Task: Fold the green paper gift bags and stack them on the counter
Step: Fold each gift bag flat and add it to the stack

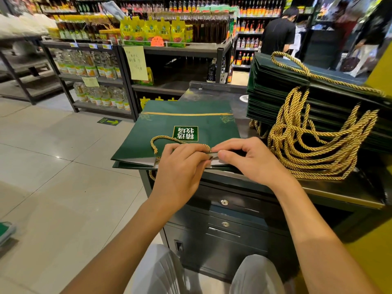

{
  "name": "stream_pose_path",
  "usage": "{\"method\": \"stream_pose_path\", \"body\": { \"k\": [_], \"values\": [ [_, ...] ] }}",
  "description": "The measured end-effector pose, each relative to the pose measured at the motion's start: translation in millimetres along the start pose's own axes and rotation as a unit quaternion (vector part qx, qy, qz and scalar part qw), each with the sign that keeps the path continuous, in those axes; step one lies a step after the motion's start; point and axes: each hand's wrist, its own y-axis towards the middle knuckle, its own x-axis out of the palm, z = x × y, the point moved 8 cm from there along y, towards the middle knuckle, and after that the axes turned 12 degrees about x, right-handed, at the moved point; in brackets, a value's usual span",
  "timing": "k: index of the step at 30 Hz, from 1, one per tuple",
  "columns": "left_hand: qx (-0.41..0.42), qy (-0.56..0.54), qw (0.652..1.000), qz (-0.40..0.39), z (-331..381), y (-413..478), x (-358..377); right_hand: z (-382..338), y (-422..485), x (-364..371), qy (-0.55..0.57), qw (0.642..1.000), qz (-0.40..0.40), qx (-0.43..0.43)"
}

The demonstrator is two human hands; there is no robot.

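Note:
A flat dark green paper gift bag (182,124) with a gold stripe and a printed label lies on the dark counter (237,102), its open mouth toward me and overhanging the near edge. My left hand (180,166) and my right hand (252,160) both pinch the bag's top rim at the middle, fingertips nearly meeting. Its gold rope handle (161,139) loops over the front face. To the right stands a tall stack of folded green bags (282,85), their gold rope handles (314,145) spilling down in a heap.
Under the counter is a dark cabinet with locked drawers (224,211). Store shelves with oil bottles (95,66) stand to the left across a tiled floor (53,166). A person in black (277,35) stands behind the counter, far back.

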Motion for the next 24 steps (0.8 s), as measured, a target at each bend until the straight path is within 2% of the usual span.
{"method": "stream_pose_path", "body": {
  "k": [5,11,16,18,21,22,24],
  "values": [
    [-0.013,-0.071,0.997,-0.04,-3,-6,2,1,0,-2,-0.012,1.0,0.008,0.0],
    [-0.089,-0.211,0.97,-0.084,-15,-18,-7,-1,-1,-1,-0.038,0.999,0.004,0.008],
    [-0.112,-0.216,0.967,-0.069,-23,-16,-26,-3,-4,-1,-0.033,0.999,0.009,0.019],
    [-0.155,-0.172,0.972,-0.037,-40,-21,-41,-4,-5,-1,-0.039,0.999,0.017,0.022],
    [-0.257,-0.022,0.966,-0.007,-81,-42,-65,-7,-7,0,-0.049,0.998,0.028,0.019],
    [-0.315,-0.003,0.949,-0.011,-96,-54,-69,-9,-7,0,-0.052,0.998,0.033,0.016],
    [-0.452,-0.067,0.889,-0.014,-118,-80,-70,-11,-8,2,-0.058,0.997,0.043,0.012]
  ]
}}
